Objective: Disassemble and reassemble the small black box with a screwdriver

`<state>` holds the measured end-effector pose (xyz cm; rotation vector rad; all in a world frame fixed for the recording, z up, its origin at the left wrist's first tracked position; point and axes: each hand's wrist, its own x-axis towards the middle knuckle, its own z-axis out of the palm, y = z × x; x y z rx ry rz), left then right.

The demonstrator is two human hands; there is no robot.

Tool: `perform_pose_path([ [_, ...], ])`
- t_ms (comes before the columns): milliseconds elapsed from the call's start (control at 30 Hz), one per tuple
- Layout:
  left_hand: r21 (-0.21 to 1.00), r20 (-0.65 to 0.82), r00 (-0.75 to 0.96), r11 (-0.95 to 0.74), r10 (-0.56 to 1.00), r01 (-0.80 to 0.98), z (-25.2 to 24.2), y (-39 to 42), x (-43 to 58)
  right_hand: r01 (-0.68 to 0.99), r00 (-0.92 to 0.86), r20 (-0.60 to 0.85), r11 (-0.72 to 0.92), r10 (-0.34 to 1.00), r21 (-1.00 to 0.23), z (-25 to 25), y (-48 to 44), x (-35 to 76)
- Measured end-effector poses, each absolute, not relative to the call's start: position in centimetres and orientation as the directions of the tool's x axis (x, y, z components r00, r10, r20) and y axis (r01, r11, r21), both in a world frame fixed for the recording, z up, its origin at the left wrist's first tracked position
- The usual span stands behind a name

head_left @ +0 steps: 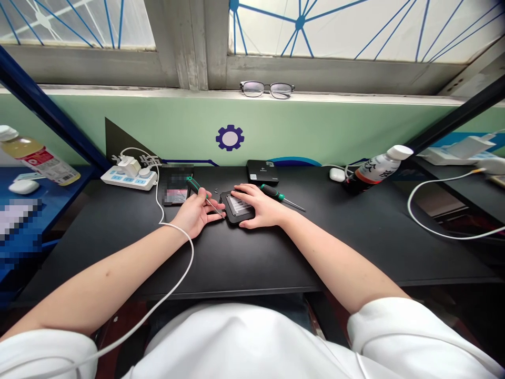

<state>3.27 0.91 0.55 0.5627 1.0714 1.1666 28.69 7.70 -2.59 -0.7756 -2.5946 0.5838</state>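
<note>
My left hand [193,213] is closed around a screwdriver [194,185] with a black and green handle. The handle points up and away, and the thin shaft slants down to the near left corner of a black rectangular case [236,215]. Whether the tip touches the case is too small to tell. My right hand [258,206] grips this case from the right, fingers over its top and thumb along the near side. A pale ribbed panel shows in the case's top, partly hidden by the fingers. Just beyond my right hand lies a second screwdriver [272,192].
Behind the case lies a flat black box [263,172]. A phone [177,187] and a power strip [129,178] are at left. A white cable [192,252] crosses my left forearm. At back right stand a bottle [374,171] and an earbud case [337,175]. Glasses [267,89] rest on the sill.
</note>
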Motion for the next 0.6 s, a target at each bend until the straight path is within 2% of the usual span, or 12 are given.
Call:
perform_pose_path([
  [167,0.846,-0.322,-0.037,0.27,0.946,-0.461,0.65,0.86,3.21,0.443,-0.774,0.208,0.746,0.598,-0.498,-2.47,7.5,28.66],
  [600,0.849,-0.303,-0.033,0.254,0.952,-0.462,0.67,0.99,3.17,0.446,-0.775,0.199,0.742,0.6,-0.5,-2.2,7.46,28.58],
])
